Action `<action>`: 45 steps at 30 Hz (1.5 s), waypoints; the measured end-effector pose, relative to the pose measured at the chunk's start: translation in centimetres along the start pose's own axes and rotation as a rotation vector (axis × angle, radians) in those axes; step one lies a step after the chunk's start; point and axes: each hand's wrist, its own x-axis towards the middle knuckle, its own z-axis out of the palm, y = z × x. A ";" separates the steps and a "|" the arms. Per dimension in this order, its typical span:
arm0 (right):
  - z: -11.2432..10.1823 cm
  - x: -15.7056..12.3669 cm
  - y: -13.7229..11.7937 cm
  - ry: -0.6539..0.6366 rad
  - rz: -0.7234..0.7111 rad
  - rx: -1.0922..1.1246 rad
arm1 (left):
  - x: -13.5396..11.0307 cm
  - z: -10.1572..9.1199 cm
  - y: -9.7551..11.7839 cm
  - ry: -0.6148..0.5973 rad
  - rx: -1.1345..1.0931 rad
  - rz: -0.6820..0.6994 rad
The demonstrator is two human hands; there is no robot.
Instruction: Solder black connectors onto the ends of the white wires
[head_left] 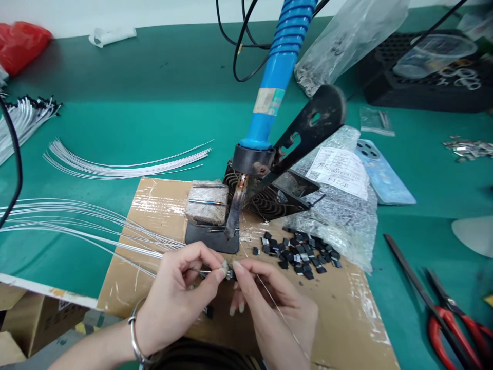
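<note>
My left hand point(177, 293) pinches a small black component point(230, 274) between thumb and fingers, and a thin metal pin shows beside it. My right hand point(273, 308) holds a thin silver wire point(279, 308) whose end reaches that component. A blue-handled soldering iron point(278, 61) rests in its black stand point(292, 139), its tip point(231, 226) pointing down just beyond my hands. Several black components lie in a heap point(298, 252) on the cardboard sheet point(154, 205), to the far right of my right hand. Bundles of silver wire point(77, 221) reach in from the left.
A block of tip-cleaning material point(206, 203) sits by the iron stand. Bubble wrap point(339, 216) lies right of the heap, with a phone point(381, 172) beyond it. Red-handled scissors point(450, 329) lie on the green mat point(115, 123), and a black tray point(423, 67) stands far right.
</note>
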 end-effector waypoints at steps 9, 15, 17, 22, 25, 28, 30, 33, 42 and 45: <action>-0.9 -0.1 0.3 -0.019 -0.176 -0.152 | 0.6 0.2 0.5 0.020 0.065 0.012; -2.0 -0.4 0.4 0.025 -0.226 -0.323 | 1.5 0.1 1.7 0.023 0.136 0.025; -2.3 -0.2 0.2 -0.001 -0.283 -0.364 | 1.7 0.0 2.0 0.026 0.146 0.038; -2.4 0.4 -0.1 -0.071 -0.365 -0.347 | 2.3 -0.2 2.2 0.030 0.161 0.047; -2.0 0.2 -0.3 -0.063 -0.335 -0.285 | 2.5 -0.2 2.2 0.045 0.175 0.056; -1.5 0.0 -0.6 -0.074 -0.276 -0.211 | 2.5 -0.2 2.3 0.073 0.192 0.059; -1.4 0.0 -0.8 -0.070 -0.260 -0.182 | 2.6 -0.2 2.3 0.080 0.203 0.057; -1.3 0.1 -1.0 -0.064 -0.261 -0.186 | 2.9 -0.2 2.5 0.086 0.213 0.062; -1.3 0.5 -0.8 -0.038 -0.277 -0.223 | 3.2 -0.2 2.8 0.078 0.193 0.078; -1.2 0.5 -0.8 -0.038 -0.270 -0.213 | 3.2 -0.1 2.9 0.084 0.201 0.090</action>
